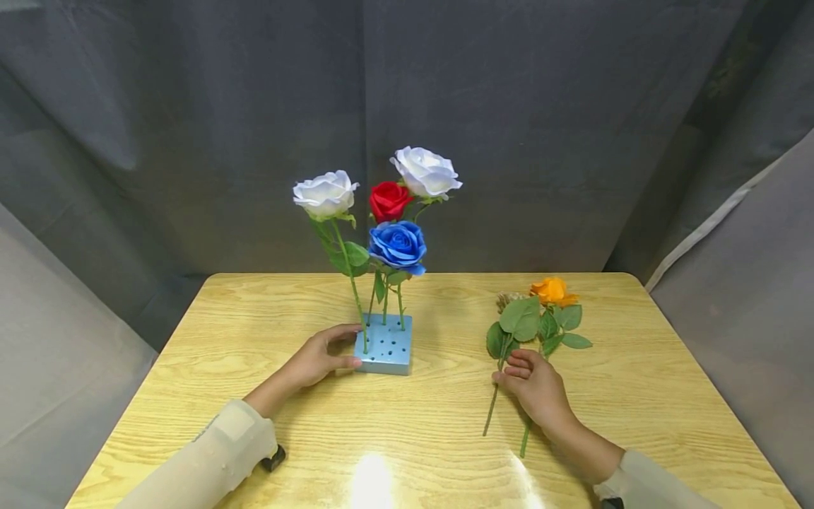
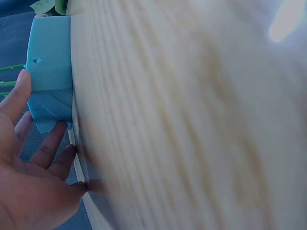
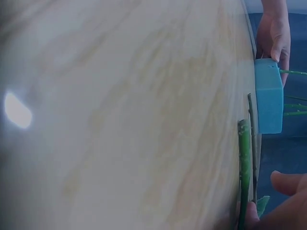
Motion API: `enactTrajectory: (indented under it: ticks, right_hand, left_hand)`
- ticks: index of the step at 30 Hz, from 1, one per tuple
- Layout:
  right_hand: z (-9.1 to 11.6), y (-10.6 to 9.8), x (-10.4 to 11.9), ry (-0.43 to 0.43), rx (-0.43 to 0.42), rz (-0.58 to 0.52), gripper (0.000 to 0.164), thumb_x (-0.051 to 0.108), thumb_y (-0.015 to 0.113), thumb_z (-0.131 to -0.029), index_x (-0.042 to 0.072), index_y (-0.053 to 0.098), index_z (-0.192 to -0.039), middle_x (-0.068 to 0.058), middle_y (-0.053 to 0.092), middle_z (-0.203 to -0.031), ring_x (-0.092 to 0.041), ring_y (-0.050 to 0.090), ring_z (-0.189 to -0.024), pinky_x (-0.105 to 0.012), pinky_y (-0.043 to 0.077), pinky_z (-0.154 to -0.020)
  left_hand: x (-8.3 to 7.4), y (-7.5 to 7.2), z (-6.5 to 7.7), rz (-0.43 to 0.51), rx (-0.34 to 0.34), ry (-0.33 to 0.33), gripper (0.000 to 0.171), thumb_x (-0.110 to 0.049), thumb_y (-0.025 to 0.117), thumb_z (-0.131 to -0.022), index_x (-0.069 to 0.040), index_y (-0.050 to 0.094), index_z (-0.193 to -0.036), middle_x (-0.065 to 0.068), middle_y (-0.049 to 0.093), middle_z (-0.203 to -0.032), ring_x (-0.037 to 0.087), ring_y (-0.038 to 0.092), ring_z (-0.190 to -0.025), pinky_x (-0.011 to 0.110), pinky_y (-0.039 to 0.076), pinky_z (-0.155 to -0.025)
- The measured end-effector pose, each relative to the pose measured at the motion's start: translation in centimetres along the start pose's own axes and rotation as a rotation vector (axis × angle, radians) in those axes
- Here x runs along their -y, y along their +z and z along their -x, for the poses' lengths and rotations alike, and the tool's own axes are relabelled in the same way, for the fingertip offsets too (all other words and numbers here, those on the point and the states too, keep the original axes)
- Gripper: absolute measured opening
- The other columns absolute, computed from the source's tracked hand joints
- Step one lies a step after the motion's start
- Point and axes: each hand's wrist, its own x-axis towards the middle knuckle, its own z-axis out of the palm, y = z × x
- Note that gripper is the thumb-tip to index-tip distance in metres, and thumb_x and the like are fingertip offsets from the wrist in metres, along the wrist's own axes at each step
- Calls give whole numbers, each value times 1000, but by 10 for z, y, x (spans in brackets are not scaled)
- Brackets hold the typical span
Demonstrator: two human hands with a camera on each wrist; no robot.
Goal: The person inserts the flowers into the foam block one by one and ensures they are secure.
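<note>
My left hand (image 1: 318,359) holds the left side of a light blue foam block (image 1: 394,363), thumb by the front corner and fingers by the back corner. Upright in the block's holes stand a white rose (image 1: 326,194), another white rose (image 1: 427,172), a red rose (image 1: 388,201) and a blue rose (image 1: 398,245). My right hand (image 1: 537,385) is at the thin stem (image 1: 490,413) of a brownish flower (image 1: 506,300) lying on the table. In the right wrist view its thumb (image 3: 285,183) stands apart from the fingertip beside the stems. An orange rose (image 1: 552,291) lies next to it.
A wooden table (image 1: 407,431) carries everything. Behind it hangs a dark grey curtain (image 1: 540,134), with lighter grey cloth (image 1: 750,297) at the sides. The thicker green stem (image 1: 525,438) of the orange rose runs under my right hand toward the table's front.
</note>
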Motion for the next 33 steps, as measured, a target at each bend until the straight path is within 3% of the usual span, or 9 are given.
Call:
enactTrajectory:
  ticks: [22,33]
  right_hand:
    - [-2,6,-2,-55,-28,126,72,19,83,-89,-11,45,-142,-28,59,-133,-36,64,-112,-37,60,-84]
    - [-8,6,7,-65,0,204,65,5,82,-86,-16,45,-136,-32,57,-128,-35,64,-102,-39,60,-76]
  left_hand:
    - [-2,0,1,25,17,-10,70,-20,82,-89,-11,52,-151,19,54,-150,40,46,-142,60,36,-117]
    - [2,0,-1,3,6,-3,69,-19,82,-89,-12,52,-151,18,55,-149,40,46,-142,61,35,-117]
